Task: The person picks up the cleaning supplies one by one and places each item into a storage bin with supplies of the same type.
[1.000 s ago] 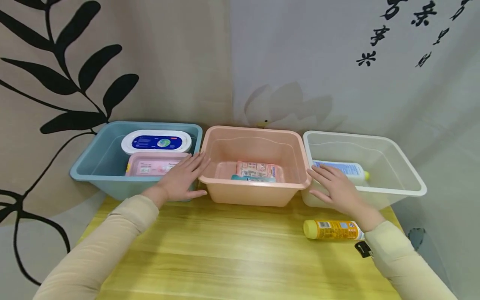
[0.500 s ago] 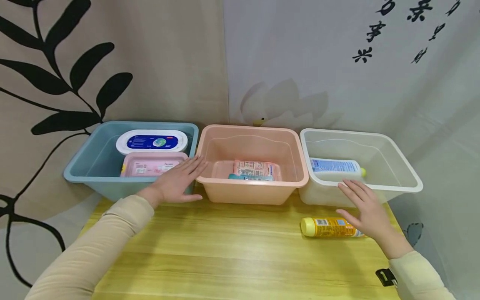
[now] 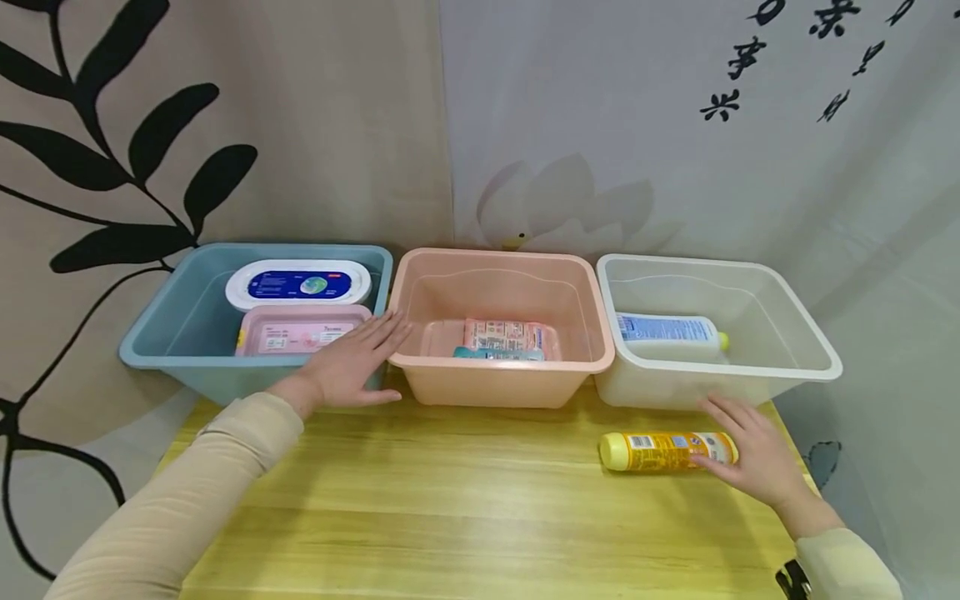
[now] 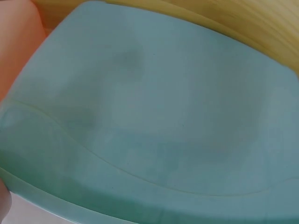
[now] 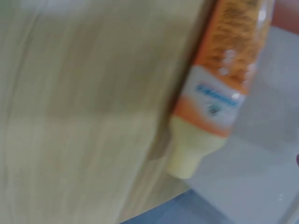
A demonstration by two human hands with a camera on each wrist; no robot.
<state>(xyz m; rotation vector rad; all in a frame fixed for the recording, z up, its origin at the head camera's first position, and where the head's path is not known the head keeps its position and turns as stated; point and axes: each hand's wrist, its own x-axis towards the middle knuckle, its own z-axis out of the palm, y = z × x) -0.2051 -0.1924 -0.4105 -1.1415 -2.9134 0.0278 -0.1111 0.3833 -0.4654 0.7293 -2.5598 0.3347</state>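
Observation:
A yellow bottle (image 3: pixel 660 452) with an orange label lies on its side on the wooden table. My right hand (image 3: pixel 757 454) is at its right end, thumb overlapping the label and fingers extended. In the right wrist view the bottle (image 5: pixel 217 88) shows blurred, its pale yellow end pointing down. My left hand (image 3: pixel 345 362) rests with straight fingers at the front right corner of the blue bin (image 3: pixel 187 333), fingertips beside the peach bin (image 3: pixel 495 385). In the left wrist view the blue bin's wall (image 4: pixel 154 107) fills most of the picture.
The blue bin holds a white oval pack (image 3: pixel 262 287) and a pink pack (image 3: pixel 315 332). Inside the peach bin are a pink-labelled pack (image 3: pixel 504 333) and a teal item (image 3: pixel 498 354). A white bottle (image 3: pixel 667 337) lies in the white bin (image 3: pixel 780 321). A curtain (image 3: pixel 345 125) hangs behind.
My right hand has left the white bin's front rim and come down toward the viewer to the yellow bottle. The left hand stays at the blue bin. The head view shifts slightly.

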